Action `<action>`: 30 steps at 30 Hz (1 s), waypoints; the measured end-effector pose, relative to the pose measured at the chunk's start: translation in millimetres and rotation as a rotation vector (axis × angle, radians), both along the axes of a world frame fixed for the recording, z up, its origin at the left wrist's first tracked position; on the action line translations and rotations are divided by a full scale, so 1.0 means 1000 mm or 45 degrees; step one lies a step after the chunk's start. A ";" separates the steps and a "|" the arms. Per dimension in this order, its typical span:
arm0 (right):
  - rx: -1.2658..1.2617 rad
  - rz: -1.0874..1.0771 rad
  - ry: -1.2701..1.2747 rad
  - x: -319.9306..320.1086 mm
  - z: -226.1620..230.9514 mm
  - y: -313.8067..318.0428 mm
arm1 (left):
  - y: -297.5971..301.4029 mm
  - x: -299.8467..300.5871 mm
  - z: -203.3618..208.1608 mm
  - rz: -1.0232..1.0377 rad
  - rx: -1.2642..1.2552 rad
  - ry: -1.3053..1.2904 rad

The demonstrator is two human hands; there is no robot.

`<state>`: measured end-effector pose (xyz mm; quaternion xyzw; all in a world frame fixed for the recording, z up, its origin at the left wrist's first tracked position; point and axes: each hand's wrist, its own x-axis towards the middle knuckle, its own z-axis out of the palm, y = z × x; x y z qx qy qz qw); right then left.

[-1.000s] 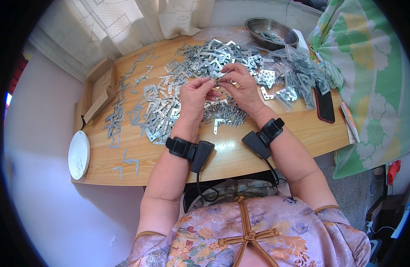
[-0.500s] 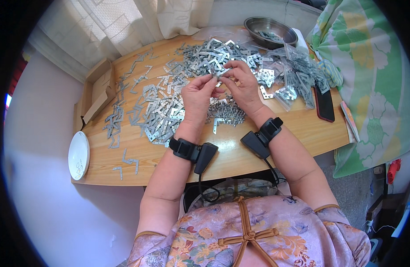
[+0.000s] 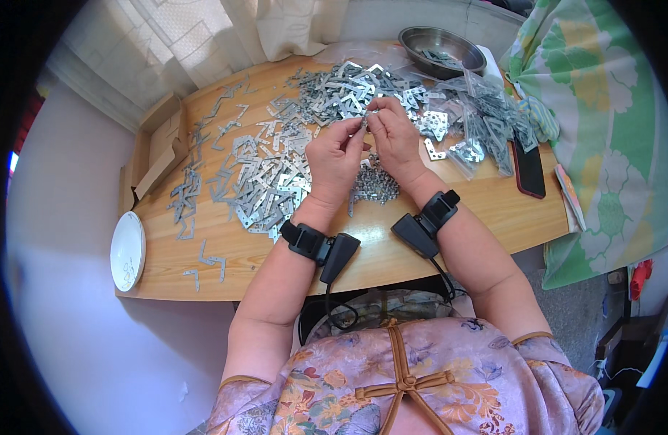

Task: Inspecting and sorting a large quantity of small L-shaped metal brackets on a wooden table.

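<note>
My left hand [image 3: 334, 156] and my right hand [image 3: 396, 138] meet over the middle of the table, thumbs and fingertips pinched together. Between them is something small and metallic, too small and covered to name. Beneath and left of my left hand spreads a heap of L-shaped metal corner brackets [image 3: 265, 185]. A pile of small metal screws or nuts [image 3: 376, 183] lies below my hands, partly hidden by them. Beyond my fingers rises a larger heap of metal brackets [image 3: 341, 90]. Flat bracket plates [image 3: 434, 125] lie just right of my right hand.
Clear plastic bags of metal parts [image 3: 490, 119] and a dark phone [image 3: 528, 170] lie at the right. A steel bowl [image 3: 444, 45] stands at the back. On the left are an open cardboard box [image 3: 160, 141], a white plate [image 3: 128, 250] and loose brackets [image 3: 185, 199].
My left hand has shifted slightly right and in toward my right hand, now covering part of the small-parts pile and a bracket. My right hand stays nearly in place, its fingers drawn closer.
</note>
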<state>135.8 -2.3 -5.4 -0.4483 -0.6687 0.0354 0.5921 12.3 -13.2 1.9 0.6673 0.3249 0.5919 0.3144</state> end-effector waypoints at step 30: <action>-0.405 -0.086 -0.845 0.020 -0.007 -0.002 | 0.019 -0.021 -0.004 -0.253 -0.711 -0.558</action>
